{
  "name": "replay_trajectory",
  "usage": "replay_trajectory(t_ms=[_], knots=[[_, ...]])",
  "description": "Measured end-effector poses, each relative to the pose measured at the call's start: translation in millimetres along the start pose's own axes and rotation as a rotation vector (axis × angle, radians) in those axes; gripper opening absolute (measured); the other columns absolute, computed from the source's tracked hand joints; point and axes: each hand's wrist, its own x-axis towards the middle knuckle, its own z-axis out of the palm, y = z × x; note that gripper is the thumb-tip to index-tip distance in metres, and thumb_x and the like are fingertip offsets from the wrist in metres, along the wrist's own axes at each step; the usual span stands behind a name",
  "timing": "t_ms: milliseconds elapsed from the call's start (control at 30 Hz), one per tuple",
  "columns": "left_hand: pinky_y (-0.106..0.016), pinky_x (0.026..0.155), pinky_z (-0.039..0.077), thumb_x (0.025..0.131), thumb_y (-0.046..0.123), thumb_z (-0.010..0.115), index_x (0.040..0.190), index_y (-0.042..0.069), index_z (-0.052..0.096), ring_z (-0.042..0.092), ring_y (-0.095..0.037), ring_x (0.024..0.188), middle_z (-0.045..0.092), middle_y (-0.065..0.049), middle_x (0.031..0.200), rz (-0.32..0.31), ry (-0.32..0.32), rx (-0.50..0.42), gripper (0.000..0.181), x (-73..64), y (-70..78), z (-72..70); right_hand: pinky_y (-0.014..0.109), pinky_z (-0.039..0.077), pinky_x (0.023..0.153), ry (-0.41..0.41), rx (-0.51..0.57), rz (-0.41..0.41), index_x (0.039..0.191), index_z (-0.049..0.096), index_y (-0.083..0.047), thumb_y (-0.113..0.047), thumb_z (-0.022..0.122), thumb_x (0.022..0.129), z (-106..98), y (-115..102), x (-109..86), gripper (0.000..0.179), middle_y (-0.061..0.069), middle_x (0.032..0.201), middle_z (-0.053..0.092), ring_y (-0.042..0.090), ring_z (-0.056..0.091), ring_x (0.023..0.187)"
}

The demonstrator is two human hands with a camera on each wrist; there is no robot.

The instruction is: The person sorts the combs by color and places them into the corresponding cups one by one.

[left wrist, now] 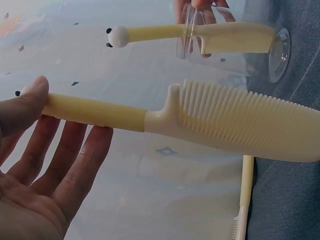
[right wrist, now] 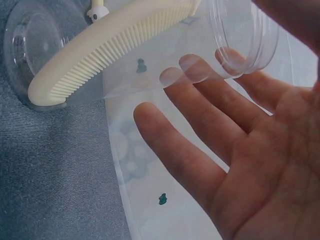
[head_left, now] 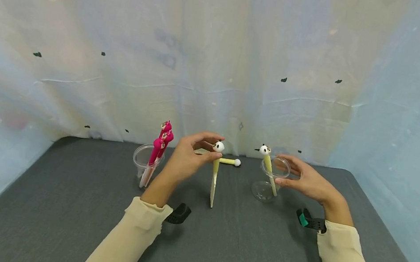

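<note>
Near the middle of the table, my left hand (head_left: 189,158) pinches a pale yellow comb (left wrist: 97,111) by the panda-head end of its handle, thumb against fingers. The comb hangs upright, with its toothed part downward. My right hand (head_left: 305,179) holds a clear plastic jar (right wrist: 240,35) near its rim, thumb on one side and fingers on the other. Inside that jar a second yellow comb (head_left: 268,162) leans, its panda head above the rim. Behind my left hand, a third yellow comb (head_left: 228,161) lies on the table, partly hidden by the hand.
To the left, another clear jar (head_left: 138,160) holds several pink combs (head_left: 155,150) with animal heads. The dark grey table (head_left: 75,201) ends at a pale patterned curtain (head_left: 212,59) behind. Dark bands (head_left: 179,214) are on both wrists.
</note>
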Motion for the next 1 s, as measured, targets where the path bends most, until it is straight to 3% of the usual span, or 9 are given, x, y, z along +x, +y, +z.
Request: replay_trajectory(t_ms=[567, 800, 1000], knots=[[-0.038, 0.081, 0.062, 0.088, 0.003, 0.074, 0.125, 0.006, 0.065, 0.065, -0.02, 0.099, 0.064, -0.015, 0.116, 0.014, 0.05, -0.118, 0.038, -0.8, 1.0, 4.8, 0.062, 0.041, 0.108, -0.009, 0.0, -0.014, 0.157, 0.025, -0.014, -0.026, 0.067, 0.097, -1, 1, -1.5, 0.074, 0.018, 0.16, 0.034, 0.044, 0.027, 0.149], [-0.036, 0.08, 0.062, 0.088, 0.0, 0.073, 0.124, 0.008, 0.065, 0.065, -0.016, 0.1, 0.063, -0.01, 0.117, 0.023, 0.137, -0.158, 0.037, 1.9, 8.6, 10.0, 0.062, 0.041, 0.108, -0.012, 0.013, -0.012, 0.157, 0.025, -0.014, -0.026, 0.068, 0.096, 1, 1, -1.9, 0.075, 0.018, 0.16, 0.033, 0.044, 0.026, 0.149], [-0.037, 0.08, 0.062, 0.088, -0.003, 0.072, 0.125, 0.004, 0.063, 0.065, -0.015, 0.093, 0.065, -0.006, 0.112, 0.079, 0.215, -0.249, 0.039, 9.7, 23.9, 14.6, 0.062, 0.04, 0.108, -0.008, 0.006, -0.009, 0.157, 0.025, -0.013, -0.026, 0.068, 0.096, 0, -1, -1.3, 0.075, 0.018, 0.16, 0.034, 0.044, 0.026, 0.149]])
